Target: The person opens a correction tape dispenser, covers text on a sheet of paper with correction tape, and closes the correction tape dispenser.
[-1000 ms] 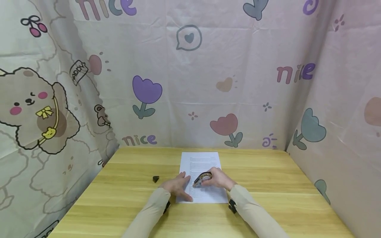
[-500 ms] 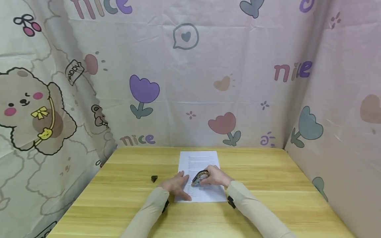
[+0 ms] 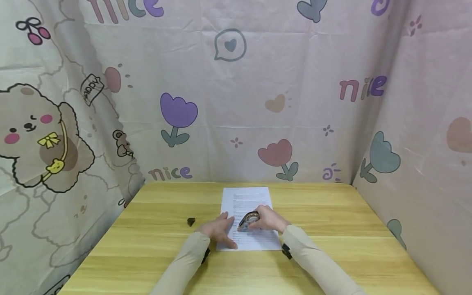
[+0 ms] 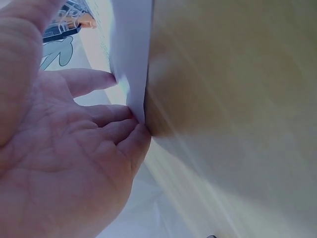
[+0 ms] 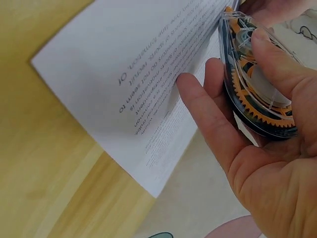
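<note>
A printed sheet of paper (image 3: 245, 196) lies on the wooden table in the head view. My left hand (image 3: 218, 230) rests on its left edge, fingers spread, thumb near the lower corner. In the left wrist view the fingertips (image 4: 136, 124) touch the paper's edge. My right hand (image 3: 272, 220) grips a correction tape dispenser (image 3: 248, 220) above the text, its tip down by the printed lines at the left. The right wrist view shows the clear case, an orange toothed wheel and the thumb across the dispenser (image 5: 262, 106). Whether the tip touches the paper cannot be told.
A small black cap-like piece (image 3: 191, 221) lies on the wooden table (image 3: 158, 237) left of the left hand. Behind and at both sides hangs a printed cloth (image 3: 228, 94). Both sleeved wrists carry small black devices.
The head view has shifted slightly, moving the whole scene a little left and up. Both hands stay in about the same place on the paper, with the correction tape dispenser still gripped.
</note>
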{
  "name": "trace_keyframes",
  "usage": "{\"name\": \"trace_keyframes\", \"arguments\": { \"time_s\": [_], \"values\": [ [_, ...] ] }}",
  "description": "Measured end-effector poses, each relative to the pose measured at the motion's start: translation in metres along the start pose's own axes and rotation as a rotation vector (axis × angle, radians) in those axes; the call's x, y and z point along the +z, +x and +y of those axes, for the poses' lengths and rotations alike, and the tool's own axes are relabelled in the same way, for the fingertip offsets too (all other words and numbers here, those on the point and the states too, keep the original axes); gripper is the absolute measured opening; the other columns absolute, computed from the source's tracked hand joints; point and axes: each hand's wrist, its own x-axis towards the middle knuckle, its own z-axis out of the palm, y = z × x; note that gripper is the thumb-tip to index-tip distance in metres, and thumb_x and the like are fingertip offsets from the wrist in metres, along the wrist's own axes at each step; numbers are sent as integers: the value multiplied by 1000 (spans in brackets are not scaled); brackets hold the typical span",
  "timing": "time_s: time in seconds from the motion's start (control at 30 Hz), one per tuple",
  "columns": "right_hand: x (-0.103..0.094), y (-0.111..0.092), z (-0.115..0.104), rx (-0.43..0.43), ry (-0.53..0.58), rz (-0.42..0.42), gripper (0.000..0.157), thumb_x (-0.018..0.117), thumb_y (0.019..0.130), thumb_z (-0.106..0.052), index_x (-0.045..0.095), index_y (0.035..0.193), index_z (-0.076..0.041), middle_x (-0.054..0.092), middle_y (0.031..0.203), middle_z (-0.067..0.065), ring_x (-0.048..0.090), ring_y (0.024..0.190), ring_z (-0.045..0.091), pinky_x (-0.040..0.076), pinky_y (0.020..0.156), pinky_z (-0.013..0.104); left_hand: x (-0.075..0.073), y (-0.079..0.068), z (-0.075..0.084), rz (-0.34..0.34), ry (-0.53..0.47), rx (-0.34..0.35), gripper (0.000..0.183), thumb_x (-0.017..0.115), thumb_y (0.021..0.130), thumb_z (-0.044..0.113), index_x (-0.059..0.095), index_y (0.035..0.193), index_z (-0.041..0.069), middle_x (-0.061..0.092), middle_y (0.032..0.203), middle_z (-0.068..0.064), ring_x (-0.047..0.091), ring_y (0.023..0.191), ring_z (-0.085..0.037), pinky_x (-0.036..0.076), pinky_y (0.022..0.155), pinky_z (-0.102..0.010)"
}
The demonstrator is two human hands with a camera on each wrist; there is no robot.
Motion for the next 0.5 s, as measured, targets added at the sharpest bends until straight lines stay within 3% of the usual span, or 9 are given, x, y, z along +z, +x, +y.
{"name": "trace_keyframes", "arguments": {
  "time_s": [0.5],
  "values": [
    [-3, -1, 3, 59, 36, -19, 26, 83, 75, -14, 70, 94, -1, 68, 77, 3, 64, 63, 17, 56, 55, 26, 1, -1, 0, 5, -3, -16, 104, 84, 70, 51, 35, 152, 8, 19, 162, -21, 19, 150, -35, 23, 121, -53]
  ]
}}
